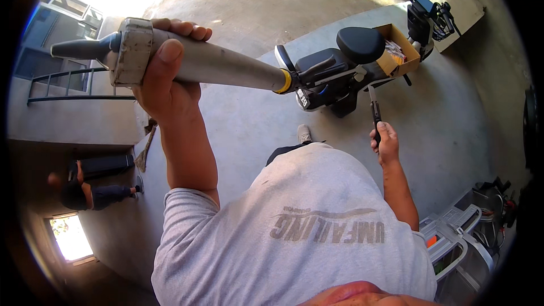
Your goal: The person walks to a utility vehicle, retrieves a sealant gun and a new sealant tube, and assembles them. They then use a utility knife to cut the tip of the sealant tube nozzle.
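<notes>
My left hand (167, 71) is raised at the upper left. Its fingers wrap round the grey barrel of a caulking gun (226, 62), just behind a scuffed ring collar. A dark cone-shaped nozzle (85, 49) sticks out of the collar to the left. At the barrel's other end are a yellow band and dark handle parts, which overlap the scooter behind, so their outline is hard to make out. Lower and to the right, my right hand (387, 143) grips the black handle of a utility knife (375, 114). The blade is out, pointing away from me and apart from the gun.
Beyond my hands stands an electric scooter (360, 45) with an open cardboard box (409, 67) of small packages on it. Silver metal frames (459, 232) are at the lower right. Far left are another person (102, 195), a broom (146, 150) and a railing (79, 85).
</notes>
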Tool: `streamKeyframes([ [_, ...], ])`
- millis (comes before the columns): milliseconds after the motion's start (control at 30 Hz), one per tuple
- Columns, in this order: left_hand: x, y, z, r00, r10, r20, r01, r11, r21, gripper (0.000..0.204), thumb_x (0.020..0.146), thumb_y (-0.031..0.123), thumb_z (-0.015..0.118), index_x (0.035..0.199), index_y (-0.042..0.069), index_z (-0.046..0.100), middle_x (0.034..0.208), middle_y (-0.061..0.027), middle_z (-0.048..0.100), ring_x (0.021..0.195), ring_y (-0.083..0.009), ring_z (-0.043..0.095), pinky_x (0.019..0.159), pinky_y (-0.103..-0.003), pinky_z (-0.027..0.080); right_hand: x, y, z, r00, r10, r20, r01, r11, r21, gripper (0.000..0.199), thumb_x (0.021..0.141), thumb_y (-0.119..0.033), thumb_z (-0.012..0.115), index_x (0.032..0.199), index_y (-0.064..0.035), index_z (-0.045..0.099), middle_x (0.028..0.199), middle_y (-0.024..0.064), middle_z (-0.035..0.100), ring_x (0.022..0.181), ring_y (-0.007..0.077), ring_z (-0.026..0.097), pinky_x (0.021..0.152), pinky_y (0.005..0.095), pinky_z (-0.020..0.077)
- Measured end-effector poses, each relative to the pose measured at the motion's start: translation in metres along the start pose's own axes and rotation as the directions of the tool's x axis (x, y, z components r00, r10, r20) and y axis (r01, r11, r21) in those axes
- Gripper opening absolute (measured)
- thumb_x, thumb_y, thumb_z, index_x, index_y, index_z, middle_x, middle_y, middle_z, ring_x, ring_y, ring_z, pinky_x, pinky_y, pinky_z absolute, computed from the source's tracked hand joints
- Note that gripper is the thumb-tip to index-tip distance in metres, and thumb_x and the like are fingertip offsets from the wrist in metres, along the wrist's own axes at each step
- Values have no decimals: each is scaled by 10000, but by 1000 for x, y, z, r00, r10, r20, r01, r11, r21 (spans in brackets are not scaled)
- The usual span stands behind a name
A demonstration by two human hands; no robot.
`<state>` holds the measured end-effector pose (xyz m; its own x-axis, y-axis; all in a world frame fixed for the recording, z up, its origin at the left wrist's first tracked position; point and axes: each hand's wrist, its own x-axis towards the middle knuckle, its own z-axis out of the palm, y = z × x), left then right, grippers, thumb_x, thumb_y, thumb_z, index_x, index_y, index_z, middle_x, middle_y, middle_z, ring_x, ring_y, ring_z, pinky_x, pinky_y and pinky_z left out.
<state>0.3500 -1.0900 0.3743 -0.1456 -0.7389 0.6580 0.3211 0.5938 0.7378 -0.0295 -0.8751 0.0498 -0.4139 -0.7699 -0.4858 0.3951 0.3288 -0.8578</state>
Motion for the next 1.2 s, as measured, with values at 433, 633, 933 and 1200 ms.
streamKeyframes([
  [433, 135, -140, 32, 939, -45, 340, 78, 993, -83, 409, 914, 166, 620, 1272, -32, 601, 1101, -223, 720, 1032, -343, 738, 935, -513, 626, 79, -45, 10, 971, -15, -241, 11, 1000, -16, 260, 1090, -319, 606, 1112, -61, 634, 797, 20, 657, 536, 75, 558, 432, 237, 388],
  [633, 57, -241, 102, 904, -242, 353, 293, 951, -97, 437, 834, -21, 817, 1226, 19, 629, 1111, -130, 724, 1051, -265, 723, 956, -440, 608, 140, -81, 3, 982, -40, -183, 28, 997, -69, 253, 1078, -308, 622, 1114, -58, 640, 799, 14, 654, 539, 67, 543, 449, 233, 394],
  [933, -52, -361, 187, 744, -642, 185, 636, 766, 97, 468, 740, 107, 946, 1102, 79, 650, 1018, -10, 739, 948, -129, 680, 917, -319, 558, 197, -139, -50, 995, -72, 74, 85, 976, -199, 295, 1053, -247, 614, 1248, -26, 619, 891, 34, 685, 645, 69, 599, 545, 245, 460],
  [1200, -52, -362, 204, 690, -674, 265, 684, 726, 66, 836, 672, 104, 1008, 1364, 62, 542, 1188, -82, 726, 1170, -221, 678, 1047, -401, 549, 213, -174, -87, 939, 3, 343, 44, 991, -129, 208, 988, -145, 529, 1151, -29, 585, 897, 79, 709, 653, 123, 631, 587, 284, 507],
])
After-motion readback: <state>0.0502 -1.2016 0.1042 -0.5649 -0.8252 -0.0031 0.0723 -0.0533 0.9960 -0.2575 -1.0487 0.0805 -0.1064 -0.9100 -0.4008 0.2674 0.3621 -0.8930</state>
